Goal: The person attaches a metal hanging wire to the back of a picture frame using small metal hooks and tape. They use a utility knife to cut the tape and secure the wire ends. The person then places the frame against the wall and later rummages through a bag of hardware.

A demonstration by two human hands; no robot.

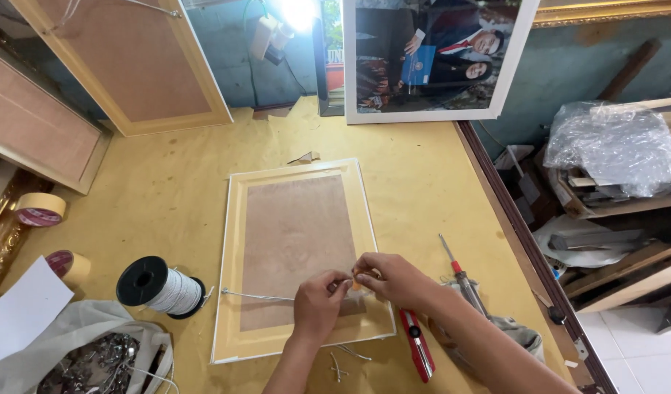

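Hands meet over frame (299, 241) back: left hand (317, 306) fingers pinch white string (259, 296) from spool (159, 286); right hand (394, 279) fingers pinch small orange bit (357, 282). Red cutter (416, 343) near right.

spool (160, 286) left of frame (297, 255), knife (416, 343) right

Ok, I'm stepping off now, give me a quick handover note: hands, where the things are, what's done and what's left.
Left hand: fingertips pinched on the white cord over the frame's backing.
Right hand: meeting the left at the same spot, pinching a small orange piece; what it is cannot be told.
Picture frame: face down, flat on the yellow table, edges taped.
Cord runs left to the spool beside the frame.
Red utility knife and screwdriver lie right of the frame; short cord offcuts at its near edge.
Done: backing taped, cord drawn across.
Left: cord not visibly fixed on the left side; still joined to the spool.
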